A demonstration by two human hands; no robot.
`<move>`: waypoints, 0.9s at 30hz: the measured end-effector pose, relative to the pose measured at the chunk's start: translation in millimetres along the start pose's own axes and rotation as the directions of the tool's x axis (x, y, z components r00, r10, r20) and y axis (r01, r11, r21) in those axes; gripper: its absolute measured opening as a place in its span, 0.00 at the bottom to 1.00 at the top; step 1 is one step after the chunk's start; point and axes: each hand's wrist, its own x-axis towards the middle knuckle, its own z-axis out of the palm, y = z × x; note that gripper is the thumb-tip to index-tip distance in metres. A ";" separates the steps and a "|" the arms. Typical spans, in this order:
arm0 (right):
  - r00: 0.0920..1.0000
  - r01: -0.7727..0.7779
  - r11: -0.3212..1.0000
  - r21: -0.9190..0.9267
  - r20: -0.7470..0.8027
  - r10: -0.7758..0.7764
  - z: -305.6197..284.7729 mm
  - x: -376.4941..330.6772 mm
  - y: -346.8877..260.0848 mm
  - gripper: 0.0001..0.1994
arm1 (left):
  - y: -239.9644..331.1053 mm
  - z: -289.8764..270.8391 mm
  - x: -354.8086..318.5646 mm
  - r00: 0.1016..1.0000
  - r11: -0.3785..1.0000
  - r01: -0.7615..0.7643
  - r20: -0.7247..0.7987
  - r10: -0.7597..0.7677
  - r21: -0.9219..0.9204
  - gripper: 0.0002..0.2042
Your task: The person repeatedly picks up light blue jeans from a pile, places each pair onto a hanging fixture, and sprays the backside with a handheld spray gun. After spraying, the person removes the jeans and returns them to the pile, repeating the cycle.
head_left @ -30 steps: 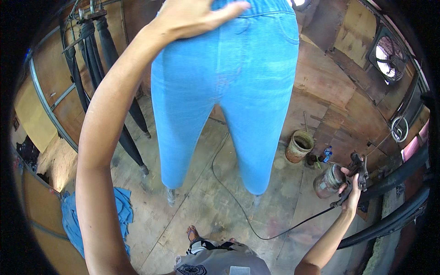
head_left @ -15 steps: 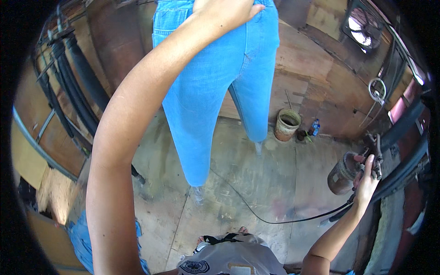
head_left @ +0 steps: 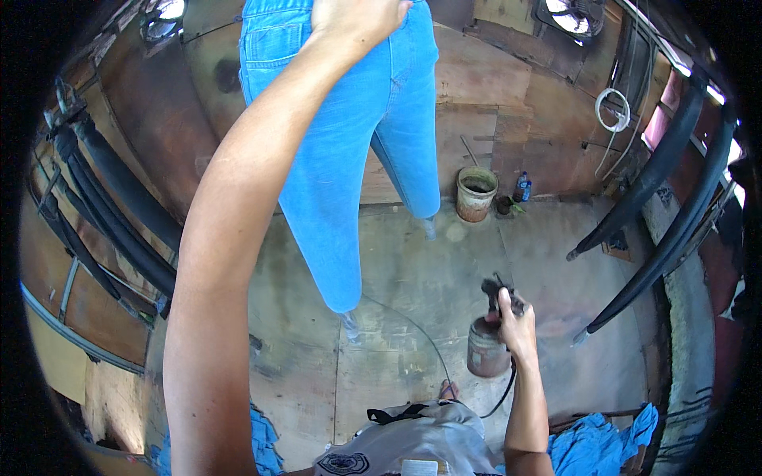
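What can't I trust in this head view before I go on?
- Left hand: cut off by the top edge; its grip on the blue jeans is unseen.
- Jeans waistband: out of frame above.
- Spray gun: nozzle small, partly behind the right hand.
- Hose: thin, its far end is lost.

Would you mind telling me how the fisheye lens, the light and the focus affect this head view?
In the head view, a black rim rings the picture, and the dark hoses bow near the edge. Daylight glares at the top right, while the floor lies evenly lit. The jeans, left hand and right hand on the spray gun look reasonably sharp.
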 end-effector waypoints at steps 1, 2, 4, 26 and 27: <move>0.998 0.056 0.998 0.013 0.017 -0.057 4.2 -2.1 -19.0 0.22 | -1.0 -2.6 -0.9 1.000 1.000 -0.010 -0.009 0.010 -0.017 0.13; 0.993 0.116 0.993 0.027 0.034 -0.117 7.4 -4.1 -39.4 0.23 | -2.2 -5.7 -2.5 1.000 0.999 -0.019 -0.020 0.019 -0.031 0.13; 0.924 0.377 0.915 0.140 0.016 -0.383 13.3 -6.8 -81.3 0.27 | -5.3 -12.4 -3.9 0.999 0.999 -0.031 -0.022 0.030 -0.039 0.14; 0.954 0.219 0.976 -0.005 0.209 -0.213 -6.4 8.4 -107.6 0.21 | -21.0 -85.7 -14.8 0.961 0.954 0.230 0.199 -0.192 -0.192 0.19; 0.888 0.384 0.895 0.229 0.176 -0.426 -14.0 4.1 -115.6 0.22 | -21.3 -87.1 -15.9 0.954 0.958 0.241 0.217 -0.205 -0.154 0.19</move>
